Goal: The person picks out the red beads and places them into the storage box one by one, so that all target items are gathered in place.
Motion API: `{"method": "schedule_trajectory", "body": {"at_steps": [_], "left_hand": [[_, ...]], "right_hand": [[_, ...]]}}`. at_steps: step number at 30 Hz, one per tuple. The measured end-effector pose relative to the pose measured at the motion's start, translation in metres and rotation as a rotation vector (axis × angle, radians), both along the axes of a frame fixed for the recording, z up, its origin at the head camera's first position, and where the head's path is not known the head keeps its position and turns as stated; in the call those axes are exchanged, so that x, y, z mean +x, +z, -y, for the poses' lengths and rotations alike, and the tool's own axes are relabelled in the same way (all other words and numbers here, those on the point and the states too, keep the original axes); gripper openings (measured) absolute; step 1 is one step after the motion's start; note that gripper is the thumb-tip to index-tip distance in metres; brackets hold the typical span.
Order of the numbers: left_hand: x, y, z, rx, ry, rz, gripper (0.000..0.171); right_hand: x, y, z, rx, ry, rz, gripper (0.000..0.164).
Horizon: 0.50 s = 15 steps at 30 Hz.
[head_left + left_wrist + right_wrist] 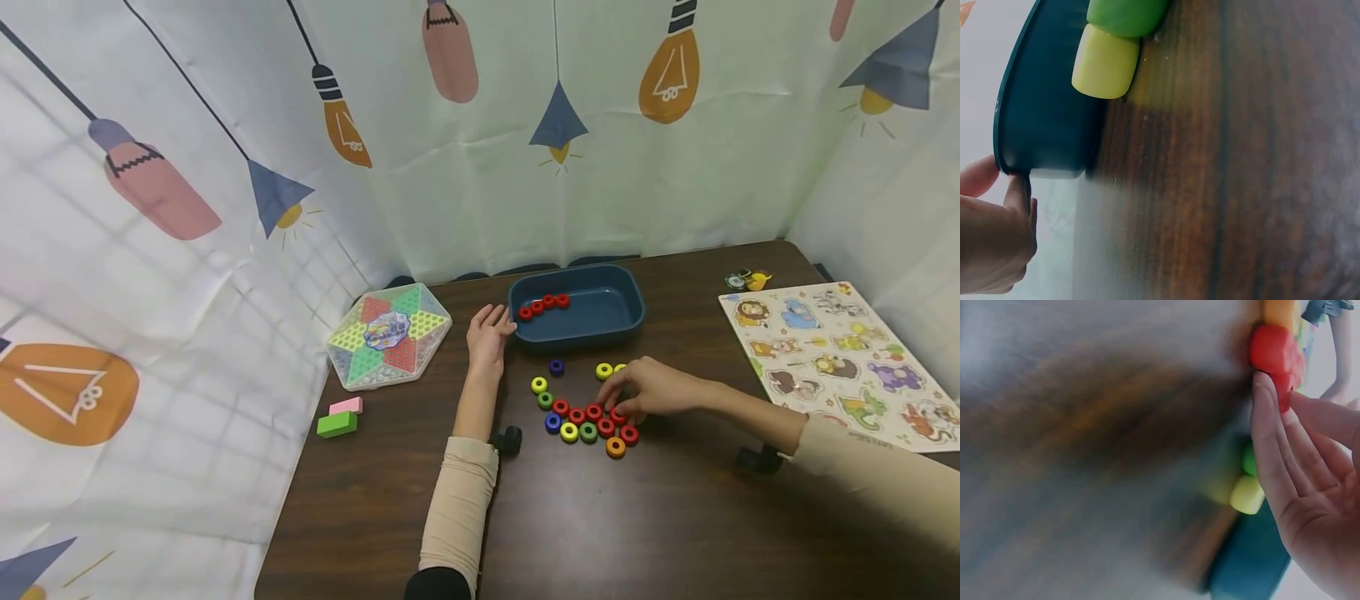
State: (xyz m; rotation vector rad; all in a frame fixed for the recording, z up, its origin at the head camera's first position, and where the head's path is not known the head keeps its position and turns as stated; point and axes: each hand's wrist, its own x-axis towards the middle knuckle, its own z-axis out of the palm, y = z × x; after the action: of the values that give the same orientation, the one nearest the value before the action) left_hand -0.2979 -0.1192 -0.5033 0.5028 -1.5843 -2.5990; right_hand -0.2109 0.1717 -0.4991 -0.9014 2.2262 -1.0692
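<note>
Pinching a red ring [1282, 389] in the right grip [651, 386], we have thumb and fingertips together on its sides, at the right-hand part of the loose cluster. Whether it has left the worktop [555, 525] we cannot tell. Left grip [489, 340]: fingers loosely spread, nothing clamped, touching the left end of the tray [607, 308], which lies ahead and left of the right grip.

Step in hand, our reading: freeing this one ring cleanly. Other red rings [605, 428] crowd just left of the pinch and on its near side, with an orange ring [615, 448] closer to us. We judge a light squeeze and a straight-up lift best; a sideways drag would likely catch neighbours. Rounded walls could let it roll, so we would keep the pinch across its middle.

Edges and room: ahead of the right grip sit two yellow rings [603, 372], one partly covered by it, then the tray's near wall. For any move over the tray, we would clear both plus the rim; four red rings [549, 301] lie toward its left end, bare floor to their right. Right of the grip, worktop runs to the animal puzzle [813, 357]. Most room is toward us; the worktop's far edge lies just behind the tray.
</note>
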Motion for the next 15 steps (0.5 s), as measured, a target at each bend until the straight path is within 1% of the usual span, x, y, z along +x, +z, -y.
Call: {"method": "schedule_trajectory", "body": {"at_steps": [4, 8, 12, 15], "left_hand": [[0.0, 0.0, 0.001, 0.008, -0.006, -0.007, 0.074], [-0.001, -0.001, 0.002, 0.02, -0.007, -0.013, 0.074], [-0.001, -0.002, 0.002, 0.015, -0.004, -0.008, 0.073], [0.0, -0.002, 0.001, 0.015, -0.004, -0.013, 0.073]], "right_hand": [[-0.012, 0.016, 0.001, -0.031, -0.006, 0.036, 0.027], [-0.029, 0.039, 0.004, -0.059, -0.042, 0.056, 0.026], [-0.051, 0.059, 0.01, -0.086, -0.089, 0.068, 0.025], [-0.074, 0.069, 0.016, -0.085, -0.113, 0.04, 0.024]]}}
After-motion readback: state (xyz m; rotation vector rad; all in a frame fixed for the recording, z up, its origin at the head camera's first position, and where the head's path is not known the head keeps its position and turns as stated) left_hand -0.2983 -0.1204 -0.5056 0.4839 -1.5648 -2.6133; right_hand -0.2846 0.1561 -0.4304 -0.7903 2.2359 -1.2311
